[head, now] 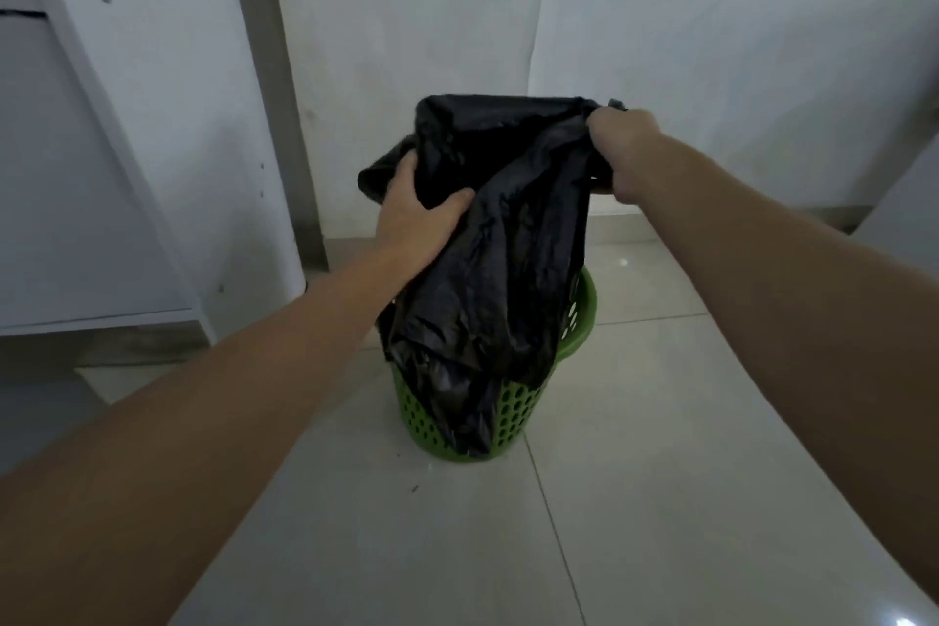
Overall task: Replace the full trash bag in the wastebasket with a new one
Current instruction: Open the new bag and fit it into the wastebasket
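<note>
Pale tiled floor [635, 473] nearest, small dark speck [414, 489] lying on it. Green perforated plastic wastebasket [513, 414] stood on floor. Lower end of black plastic trash bag [488, 269] draped over near rim, rest held above. Bag edge clutched by left hand [414, 219] and right hand [622, 153], hands apart. Full or new: cannot be told. Mouth best spread wide, centred over basket. White cabinet [127, 142] close at left, white wall [406, 15] behind; no obstruction seen.

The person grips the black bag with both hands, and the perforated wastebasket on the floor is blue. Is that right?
Not quite: the wastebasket is green, not blue, as the head view shows. The rest holds: the left hand and the right hand both grip the black bag, and the perforated wastebasket stands on the floor.
</note>
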Demonstrator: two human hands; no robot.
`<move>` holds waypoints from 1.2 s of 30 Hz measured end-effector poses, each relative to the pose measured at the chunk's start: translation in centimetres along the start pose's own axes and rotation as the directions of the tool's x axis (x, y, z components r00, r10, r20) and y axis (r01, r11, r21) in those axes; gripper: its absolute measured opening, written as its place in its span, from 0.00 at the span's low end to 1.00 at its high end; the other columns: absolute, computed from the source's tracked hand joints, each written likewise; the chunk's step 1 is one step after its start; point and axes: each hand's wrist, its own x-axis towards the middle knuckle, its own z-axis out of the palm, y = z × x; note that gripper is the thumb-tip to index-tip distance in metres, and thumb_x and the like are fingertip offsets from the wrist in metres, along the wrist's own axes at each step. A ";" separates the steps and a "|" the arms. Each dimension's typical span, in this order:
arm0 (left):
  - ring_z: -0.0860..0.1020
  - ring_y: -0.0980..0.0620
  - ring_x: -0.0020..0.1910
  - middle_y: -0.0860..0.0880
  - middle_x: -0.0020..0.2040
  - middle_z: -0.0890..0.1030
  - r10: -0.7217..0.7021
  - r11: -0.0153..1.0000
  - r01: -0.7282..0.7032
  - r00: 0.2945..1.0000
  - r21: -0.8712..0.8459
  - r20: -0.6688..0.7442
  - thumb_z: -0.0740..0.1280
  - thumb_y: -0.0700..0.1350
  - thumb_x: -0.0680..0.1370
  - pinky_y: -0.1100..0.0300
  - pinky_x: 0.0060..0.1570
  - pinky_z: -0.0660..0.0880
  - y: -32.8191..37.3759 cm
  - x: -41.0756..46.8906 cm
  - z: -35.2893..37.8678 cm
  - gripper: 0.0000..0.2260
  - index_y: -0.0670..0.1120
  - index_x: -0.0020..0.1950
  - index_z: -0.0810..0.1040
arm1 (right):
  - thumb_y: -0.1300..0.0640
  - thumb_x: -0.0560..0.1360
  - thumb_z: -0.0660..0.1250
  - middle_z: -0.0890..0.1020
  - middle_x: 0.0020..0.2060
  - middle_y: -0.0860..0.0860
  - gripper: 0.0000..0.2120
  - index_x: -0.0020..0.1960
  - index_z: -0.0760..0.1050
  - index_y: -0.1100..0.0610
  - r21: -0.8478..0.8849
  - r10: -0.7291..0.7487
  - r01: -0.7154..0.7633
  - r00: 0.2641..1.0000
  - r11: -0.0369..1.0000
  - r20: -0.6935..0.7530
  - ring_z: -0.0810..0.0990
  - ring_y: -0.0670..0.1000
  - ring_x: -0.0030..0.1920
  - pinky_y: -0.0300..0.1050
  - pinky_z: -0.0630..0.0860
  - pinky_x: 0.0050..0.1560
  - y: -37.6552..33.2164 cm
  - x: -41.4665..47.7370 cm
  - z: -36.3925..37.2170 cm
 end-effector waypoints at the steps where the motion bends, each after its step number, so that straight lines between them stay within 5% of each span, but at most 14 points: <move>1: 0.72 0.52 0.66 0.52 0.71 0.72 -0.013 0.994 0.000 0.993 0.110 0.116 0.70 0.54 0.76 0.59 0.65 0.68 0.5 0.2 0.8 0.31 0.51 0.77 0.64 | 0.62 0.78 0.60 0.81 0.45 0.56 0.10 0.58 0.74 0.56 0.024 0.012 -0.013 0.999 1.000 0.046 0.82 0.54 0.39 0.46 0.81 0.26 -0.2 0.3 0.1; 4: 0.75 0.47 0.63 0.48 0.66 0.75 -0.349 0.847 0.103 0.847 0.521 0.401 0.66 0.47 0.78 0.59 0.60 0.71 1.9 0.4 2.7 0.20 0.46 0.70 0.73 | 0.62 0.77 0.62 0.82 0.46 0.58 0.06 0.52 0.75 0.57 0.001 0.061 -0.063 0.977 0.998 0.202 0.82 0.56 0.40 0.50 0.83 0.37 -0.3 0.2 0.5; 7: 0.77 0.45 0.54 0.43 0.58 0.79 -0.300 0.770 0.147 0.942 0.621 0.149 0.62 0.45 0.77 0.57 0.52 0.73 3.2 1.5 3.1 0.13 0.41 0.58 0.77 | 0.63 0.77 0.62 0.80 0.42 0.58 0.03 0.50 0.74 0.59 -0.041 0.076 -0.067 0.953 0.997 0.294 0.81 0.56 0.38 0.47 0.81 0.33 0.6 -0.2 1.0; 10: 0.76 0.48 0.50 0.48 0.54 0.78 -0.135 0.939 0.169 0.982 0.301 -0.130 0.63 0.55 0.77 0.56 0.51 0.73 5.7 2.0 2.5 0.14 0.48 0.57 0.73 | 0.61 0.77 0.64 0.80 0.43 0.58 0.07 0.54 0.75 0.61 -0.054 0.054 -0.038 0.936 0.998 0.348 0.82 0.57 0.39 0.49 0.82 0.38 1.4 -0.1 1.7; 13: 0.82 0.52 0.45 0.50 0.50 0.84 -0.247 0.969 0.235 0.945 0.079 0.216 0.64 0.66 0.75 0.56 0.48 0.80 7.9 1.6 1.4 0.19 0.52 0.52 0.78 | 0.61 0.75 0.57 0.80 0.46 0.59 0.08 0.51 0.74 0.61 0.056 0.061 -0.112 0.824 0.992 0.563 0.81 0.59 0.41 0.50 0.76 0.44 2.0 -0.4 2.5; 15: 0.82 0.54 0.42 0.50 0.47 0.84 -0.234 0.959 0.185 0.944 0.213 0.234 0.73 0.58 0.73 0.61 0.40 0.79 7.3 1.9 0.3 0.16 0.50 0.54 0.79 | 0.62 0.70 0.54 0.79 0.54 0.60 0.20 0.60 0.71 0.60 0.149 0.033 -0.209 0.678 0.967 0.734 0.81 0.60 0.46 0.51 0.75 0.47 2.7 -0.1 2.5; 17: 0.82 0.52 0.43 0.46 0.50 0.84 -0.197 0.963 0.182 0.979 0.197 0.059 0.75 0.44 0.74 0.59 0.43 0.80 5.9 2.8 -1.2 0.12 0.47 0.56 0.79 | 0.66 0.73 0.50 0.80 0.60 0.60 0.25 0.67 0.70 0.59 0.216 -0.026 -0.260 0.581 0.941 0.814 0.81 0.61 0.55 0.54 0.77 0.59 3.3 0.2 2.4; 19: 0.82 0.49 0.43 0.42 0.53 0.83 -0.251 0.966 0.253 0.967 0.050 -0.041 0.71 0.38 0.75 0.57 0.43 0.81 4.8 3.6 -2.8 0.10 0.45 0.56 0.80 | 0.69 0.78 0.50 0.80 0.62 0.59 0.23 0.69 0.71 0.60 0.241 -0.072 -0.166 0.665 0.956 0.743 0.82 0.59 0.58 0.51 0.78 0.60 4.5 0.5 2.9; 21: 0.81 0.49 0.42 0.42 0.53 0.82 -0.290 0.956 0.292 0.954 0.012 -0.082 0.70 0.37 0.76 0.59 0.40 0.80 4.2 4.4 -4.1 0.10 0.44 0.56 0.80 | 0.70 0.79 0.58 0.82 0.59 0.55 0.19 0.68 0.75 0.60 0.043 -0.184 0.199 0.777 0.979 0.602 0.81 0.52 0.56 0.42 0.78 0.51 5.8 0.6 3.6; 24: 0.80 0.49 0.44 0.44 0.50 0.81 -0.279 0.959 0.283 0.955 0.020 -0.104 0.69 0.37 0.78 0.58 0.44 0.80 3.9 5.0 -4.9 0.11 0.43 0.60 0.79 | 0.61 0.83 0.60 0.73 0.70 0.59 0.19 0.74 0.69 0.60 -0.503 -0.108 0.626 0.683 0.596 0.722 0.70 0.58 0.71 0.50 0.66 0.70 8.0 0.4 3.7; 26: 0.79 0.50 0.44 0.47 0.45 0.80 -0.239 0.968 0.248 0.956 0.036 -0.170 0.66 0.36 0.79 0.57 0.47 0.79 4.0 5.8 -5.2 0.08 0.44 0.56 0.80 | 0.57 0.84 0.57 0.62 0.77 0.58 0.24 0.79 0.58 0.59 -0.741 0.174 0.593 0.732 0.316 0.659 0.57 0.62 0.78 0.53 0.54 0.75 9.6 0.1 2.9; 29: 0.79 0.49 0.48 0.49 0.45 0.79 -0.173 0.977 0.201 0.941 0.069 -0.290 0.66 0.38 0.78 0.58 0.50 0.78 4.0 7.4 -6.3 0.10 0.46 0.58 0.81 | 0.58 0.83 0.57 0.71 0.71 0.60 0.18 0.72 0.70 0.60 -0.824 0.282 0.550 0.776 0.133 0.564 0.68 0.62 0.72 0.51 0.66 0.69 13.7 1.7 2.4; 33: 0.79 0.48 0.53 0.47 0.54 0.80 -0.141 0.974 0.188 0.938 0.123 -0.317 0.66 0.37 0.77 0.60 0.54 0.77 3.6 8.9 -7.2 0.15 0.47 0.63 0.79 | 0.56 0.82 0.57 0.76 0.65 0.58 0.18 0.69 0.72 0.61 -0.913 0.467 0.311 0.786 0.265 0.404 0.74 0.60 0.68 0.52 0.71 0.64 16.7 2.9 2.3; 36: 0.79 0.48 0.52 0.46 0.53 0.79 -0.151 0.971 0.198 0.942 0.134 -0.298 0.65 0.36 0.78 0.63 0.49 0.75 2.7 9.5 -6.9 0.14 0.46 0.62 0.79 | 0.50 0.79 0.57 0.72 0.70 0.57 0.24 0.74 0.67 0.56 -0.839 0.460 0.280 0.734 0.467 0.500 0.70 0.59 0.71 0.56 0.65 0.72 16.0 2.6 3.4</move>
